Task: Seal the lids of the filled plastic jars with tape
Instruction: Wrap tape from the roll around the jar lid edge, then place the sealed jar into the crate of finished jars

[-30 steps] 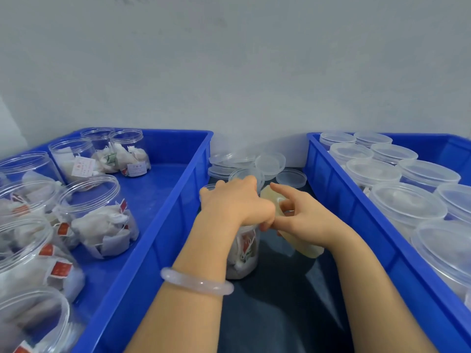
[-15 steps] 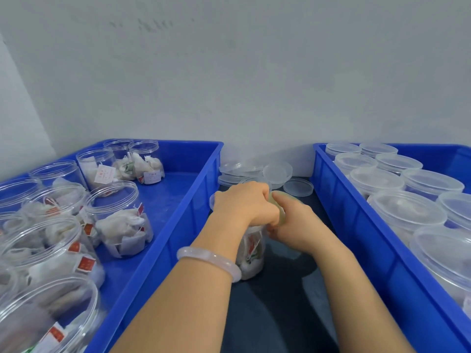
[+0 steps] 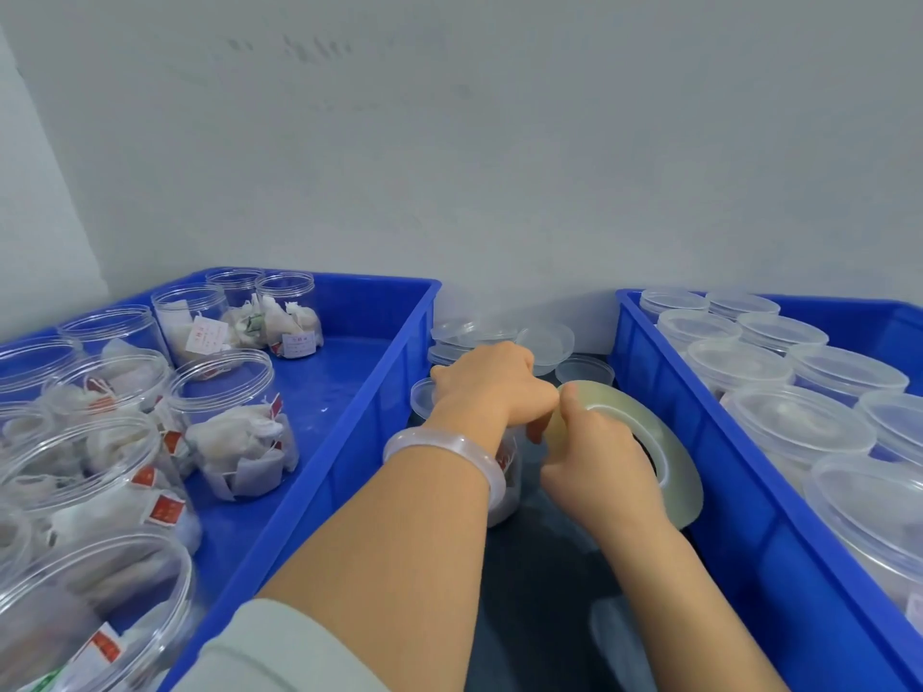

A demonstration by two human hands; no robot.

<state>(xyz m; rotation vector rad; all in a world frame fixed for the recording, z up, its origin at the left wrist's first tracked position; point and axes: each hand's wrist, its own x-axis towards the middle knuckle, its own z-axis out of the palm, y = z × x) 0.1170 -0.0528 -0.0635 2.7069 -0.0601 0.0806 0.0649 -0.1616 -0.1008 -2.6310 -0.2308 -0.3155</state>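
Note:
A clear plastic jar filled with tea bags stands on the dark surface between two blue crates. My left hand grips its lid from above and hides most of it. A pale bangle sits on that wrist. My right hand holds a large roll of clear tape just right of the jar, thumb up against the left hand's fingers. The tape end is hidden between the hands.
The left blue crate holds several open jars of tea bags. In the right blue crate stand several lidded jars. Loose clear lids are piled by the grey wall behind the hands.
The view has tilted up. My right hand has drawn the tape roll out to the right of the jar, so its flat face now shows. The left hand stays on the lid.

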